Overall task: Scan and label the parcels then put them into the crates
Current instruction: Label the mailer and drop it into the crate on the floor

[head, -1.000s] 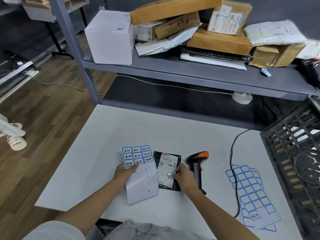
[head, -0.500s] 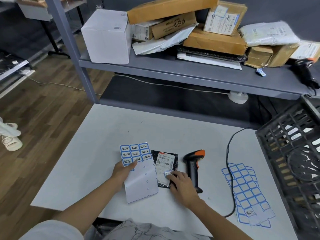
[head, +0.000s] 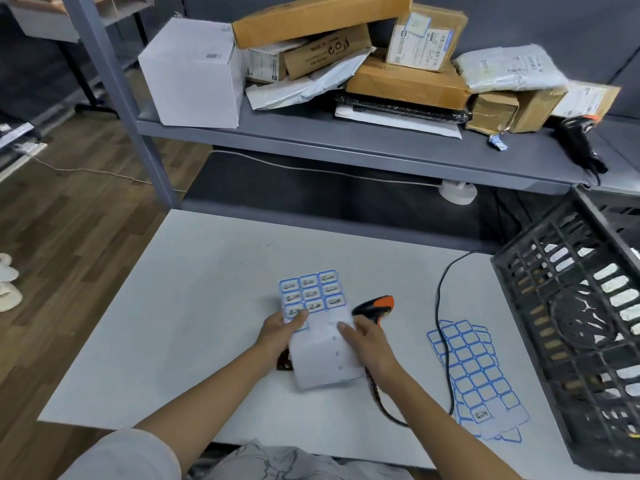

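My left hand (head: 280, 336) grips a sheet of blue-bordered labels (head: 320, 341) by its left edge, thumb on top. My right hand (head: 369, 344) holds the sheet's right edge, thumb lying on the paper. The sheet covers the small black parcel (head: 284, 362); only a dark corner shows under my left hand. The black and orange scanner (head: 375, 306) lies on the white table (head: 194, 306) just behind my right hand, its cable running under my wrist. A black plastic crate (head: 575, 327) stands at the table's right edge.
More label sheets (head: 476, 379) lie right of the scanner cable. On the grey shelf (head: 346, 140) behind the table are a white box (head: 192, 74), several cardboard boxes and mailer bags, and a second scanner (head: 580, 143). Wooden floor lies to the left.
The label sheet has shifted right and now lies over the black parcel. My right hand left the parcel's label and took the sheet's right edge.
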A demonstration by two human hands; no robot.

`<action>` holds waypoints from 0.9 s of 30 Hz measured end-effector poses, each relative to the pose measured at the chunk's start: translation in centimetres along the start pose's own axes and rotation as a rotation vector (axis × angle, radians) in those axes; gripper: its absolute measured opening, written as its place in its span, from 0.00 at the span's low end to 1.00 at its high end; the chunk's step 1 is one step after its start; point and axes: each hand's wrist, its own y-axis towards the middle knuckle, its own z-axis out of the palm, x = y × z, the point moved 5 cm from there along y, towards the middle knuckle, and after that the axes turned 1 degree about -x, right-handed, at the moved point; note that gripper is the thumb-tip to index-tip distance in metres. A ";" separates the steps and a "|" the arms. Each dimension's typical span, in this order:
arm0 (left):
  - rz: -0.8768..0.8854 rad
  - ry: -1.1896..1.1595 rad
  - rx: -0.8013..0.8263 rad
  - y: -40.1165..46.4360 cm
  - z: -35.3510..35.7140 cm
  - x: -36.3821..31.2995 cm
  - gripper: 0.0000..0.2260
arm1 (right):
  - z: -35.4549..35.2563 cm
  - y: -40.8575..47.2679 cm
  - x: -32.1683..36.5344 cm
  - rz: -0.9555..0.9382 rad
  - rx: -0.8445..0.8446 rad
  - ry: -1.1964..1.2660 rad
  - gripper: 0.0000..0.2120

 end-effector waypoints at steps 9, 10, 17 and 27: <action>0.026 0.359 -0.327 0.4 -2.6 2.9 0.16 | -19.3 -1.5 -5.0 0.093 -0.506 -0.195 0.07; 0.027 0.401 -0.324 0.6 -2.6 3.4 0.17 | -21.0 -1.7 -6.2 0.125 -0.537 -0.225 0.08; -0.009 0.582 -0.297 0.8 -1.0 3.7 0.21 | -26.6 -1.6 -12.1 0.349 -0.616 -0.457 0.12; -0.042 0.506 -0.353 -0.8 -1.5 4.2 0.21 | -25.4 -1.8 -12.2 0.390 -0.724 -0.775 0.25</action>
